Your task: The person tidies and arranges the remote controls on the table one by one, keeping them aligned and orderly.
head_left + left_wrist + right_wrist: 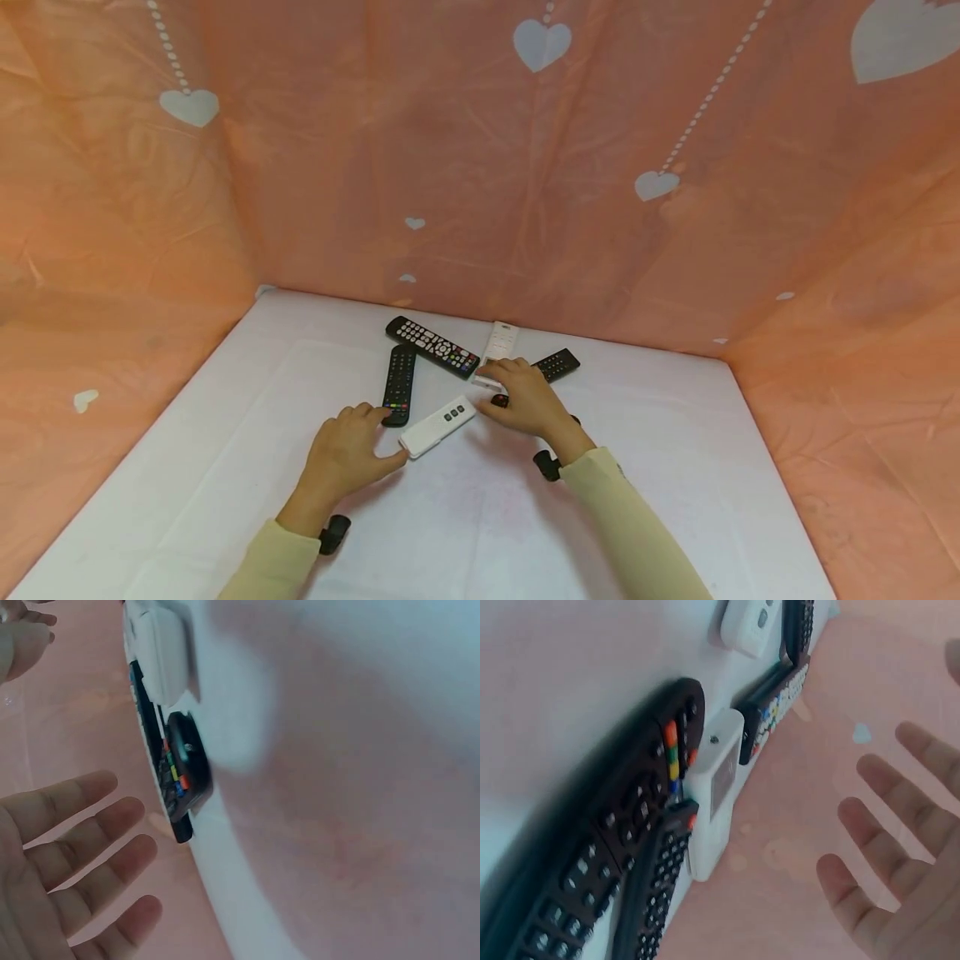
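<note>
My left hand [339, 457] hovers with spread fingers beside a white remote control [437, 427] with three grey buttons and a slim black remote [399, 383]. In the left wrist view the left fingers [101, 825] are extended and hold nothing. My right hand [528, 400] is over a white remote with a small screen [498, 346] and a black remote [557, 365]. Another black remote, with coloured buttons [671, 754], lies mostly hidden under that hand in the head view. The right fingers [885, 832] stand apart from the remotes in the right wrist view.
A large black remote with white buttons [432, 346] lies toward the back of the white tabletop [225, 467]. Orange cloth with white hearts [480, 183] encloses the back and both sides. Dark wrist straps [334, 533] sit on both wrists.
</note>
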{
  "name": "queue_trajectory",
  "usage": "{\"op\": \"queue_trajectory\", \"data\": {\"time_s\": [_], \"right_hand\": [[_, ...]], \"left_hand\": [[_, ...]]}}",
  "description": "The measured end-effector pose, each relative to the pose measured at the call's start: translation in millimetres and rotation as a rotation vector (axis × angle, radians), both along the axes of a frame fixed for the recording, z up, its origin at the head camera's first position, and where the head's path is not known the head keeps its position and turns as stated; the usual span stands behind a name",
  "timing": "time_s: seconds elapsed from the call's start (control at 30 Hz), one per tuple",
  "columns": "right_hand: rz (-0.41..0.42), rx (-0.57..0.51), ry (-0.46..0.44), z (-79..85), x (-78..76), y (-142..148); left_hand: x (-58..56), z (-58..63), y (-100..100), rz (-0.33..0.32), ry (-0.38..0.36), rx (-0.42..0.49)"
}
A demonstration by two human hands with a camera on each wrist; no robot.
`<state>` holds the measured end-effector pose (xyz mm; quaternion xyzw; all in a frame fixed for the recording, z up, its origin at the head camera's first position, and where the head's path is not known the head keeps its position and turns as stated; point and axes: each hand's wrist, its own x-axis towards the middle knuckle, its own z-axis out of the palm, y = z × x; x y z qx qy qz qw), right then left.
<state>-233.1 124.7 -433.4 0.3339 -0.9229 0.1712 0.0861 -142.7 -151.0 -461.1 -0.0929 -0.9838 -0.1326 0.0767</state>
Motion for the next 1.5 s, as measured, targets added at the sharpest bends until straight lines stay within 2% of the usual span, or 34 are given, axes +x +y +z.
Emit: {"op": "queue_trajectory", "data": {"time_s": [0.3, 0.5, 0.97, 1.5], "right_hand": [[0.015, 0.011, -0.016, -5.1, -1.6, -8], [0.023, 0.052, -0.049, -11.5, -6.5, -14], [0.022, 0.158, -0.117, -24.1, -17.4, -24], [0.013, 0.194, -0.158, -37.9, -23.5, -30]], "left_hand": [[-0.5, -12.1, 1, 0.009, -0.001, 0.030], [-2.6, -16.7, 3, 0.018, -0.049, 0.057], [-6.5, -20.8, 10, 0.050, -0.077, 0.086], [-7.7, -22.3, 14, 0.050, -0.073, 0.114]]}}
